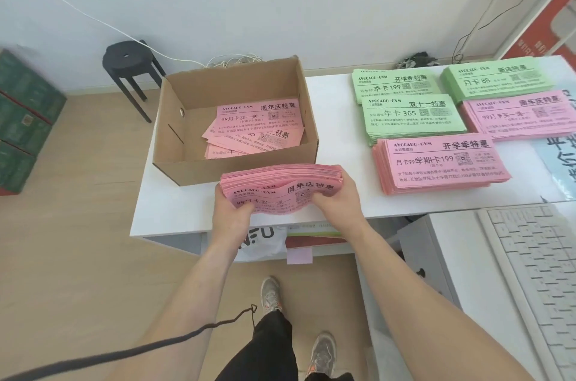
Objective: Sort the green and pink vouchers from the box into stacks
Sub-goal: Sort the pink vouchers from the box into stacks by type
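Note:
A thick bundle of pink vouchers (pixel 280 184) is held just in front of the cardboard box (pixel 170 144), above the table's near edge. My left hand (pixel 232 211) grips its left end and my right hand (pixel 338 198) grips its right end, thumbs on top. Several loose pink vouchers (pixel 258 123) lie inside the box. On the white table (pixel 174 209) to the right stand sorted stacks: three green stacks (pixel 396 84) (pixel 411 117) (pixel 498 77) and two pink stacks (pixel 439 162) (pixel 523 114).
A white keyboard (pixel 526 265) lies at the lower right on a lower white unit. A black stool (pixel 131 66) stands behind the box on the left. Green crates (pixel 21 119) sit on the floor far left. A dark cable (pixel 156 346) hangs across my left forearm.

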The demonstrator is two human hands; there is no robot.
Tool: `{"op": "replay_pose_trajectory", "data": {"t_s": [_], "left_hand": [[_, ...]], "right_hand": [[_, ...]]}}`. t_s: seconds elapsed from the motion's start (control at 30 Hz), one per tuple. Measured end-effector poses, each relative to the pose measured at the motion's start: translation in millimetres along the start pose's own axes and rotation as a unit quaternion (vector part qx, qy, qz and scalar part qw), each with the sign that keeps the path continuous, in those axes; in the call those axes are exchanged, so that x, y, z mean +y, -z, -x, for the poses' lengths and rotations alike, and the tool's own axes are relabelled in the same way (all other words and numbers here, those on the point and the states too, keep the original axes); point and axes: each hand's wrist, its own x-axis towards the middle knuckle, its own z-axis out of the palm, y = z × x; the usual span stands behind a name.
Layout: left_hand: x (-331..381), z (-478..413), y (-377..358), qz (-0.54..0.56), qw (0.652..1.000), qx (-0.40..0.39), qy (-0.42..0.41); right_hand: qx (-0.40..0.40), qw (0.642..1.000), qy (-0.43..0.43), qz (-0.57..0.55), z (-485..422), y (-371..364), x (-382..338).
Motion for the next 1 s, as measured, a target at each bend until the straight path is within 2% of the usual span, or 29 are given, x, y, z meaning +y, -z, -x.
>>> {"op": "replay_pose_trajectory", "data": {"t_s": [0.2,0.43,0.73,1.0], "left_hand": [[18,9,3,-0.067,0.997,-0.022,-0.013],[87,47,-24,-0.063,0.987,-0.119,-0.088],[176,62,-122,-0.078,0.972,-0.2,-0.098],[209,23,-234,-0.072,0.963,-0.256,-0.047]], "right_hand": [[-0.009,1.0,0.005,0.003,13,13,-12],[0.003,1.0,0.019,-0.018,37,97,-59],[0.138,0.989,-0.041,0.022,32,222,-106],[0.18,0.966,-0.139,0.124,-39,291,-111]]}}
